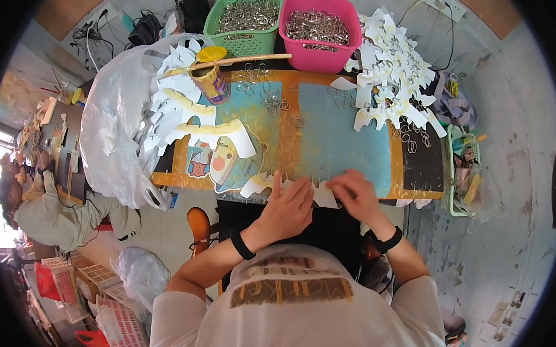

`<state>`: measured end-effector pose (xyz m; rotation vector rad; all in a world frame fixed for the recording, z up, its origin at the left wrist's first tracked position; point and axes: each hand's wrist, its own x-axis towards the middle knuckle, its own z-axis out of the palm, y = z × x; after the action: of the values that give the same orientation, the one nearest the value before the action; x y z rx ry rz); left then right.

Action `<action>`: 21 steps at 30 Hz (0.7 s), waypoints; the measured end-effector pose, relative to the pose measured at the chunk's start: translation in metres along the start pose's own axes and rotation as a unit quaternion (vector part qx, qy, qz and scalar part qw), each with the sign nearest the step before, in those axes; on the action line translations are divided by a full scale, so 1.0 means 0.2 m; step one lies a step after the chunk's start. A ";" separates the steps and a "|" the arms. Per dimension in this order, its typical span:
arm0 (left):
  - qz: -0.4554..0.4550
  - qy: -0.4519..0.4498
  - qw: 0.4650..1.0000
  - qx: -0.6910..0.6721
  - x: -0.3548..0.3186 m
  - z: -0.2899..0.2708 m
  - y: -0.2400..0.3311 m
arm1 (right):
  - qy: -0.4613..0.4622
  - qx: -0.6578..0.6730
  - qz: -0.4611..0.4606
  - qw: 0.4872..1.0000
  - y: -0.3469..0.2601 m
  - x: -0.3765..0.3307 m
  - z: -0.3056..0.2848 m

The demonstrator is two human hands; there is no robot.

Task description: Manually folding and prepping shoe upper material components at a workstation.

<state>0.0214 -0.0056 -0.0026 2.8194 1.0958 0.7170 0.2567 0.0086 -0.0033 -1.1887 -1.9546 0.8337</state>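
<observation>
At the table's near edge lies a white cut-out piece [324,196] with a scalloped outline, and small metal loops show along its upper edge. My left hand [287,210] rests over its middle, fingers bent down onto it and one digit pointing up. At the piece's right end, my right hand [355,194] has its fingers curled in close to the edge; what lies under the fingertips is hidden. Another white piece with a yellow smeared strip [230,134] lies farther left. Loose metal loops [272,99] are scattered farther back.
Green [268,41] and pink [320,54] baskets full of metal hardware stand at the back. A yellow-lidded can [213,84] with a stick across it stands beside stacked white pieces. More white pieces [388,73] pile up right. A plastic bag [116,123] hangs left; a co-worker [59,213] sits beyond.
</observation>
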 end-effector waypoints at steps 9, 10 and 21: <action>-0.076 0.059 0.991 -0.091 -0.05 -0.02 -0.01 | 0.068 -0.130 0.003 0.989 -0.16 0.08 0.12; -0.081 0.074 0.985 -0.133 -0.06 -0.02 -0.02 | 0.068 -0.130 0.001 0.989 -0.18 0.07 0.11; -0.030 0.004 0.942 -0.334 0.17 -0.36 -0.17 | -0.015 0.252 0.136 0.958 -0.50 0.10 -0.07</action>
<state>-0.0099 0.0324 0.0682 2.1955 0.7408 0.8869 0.2142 -0.0084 0.0888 -1.1410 -1.4823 1.3997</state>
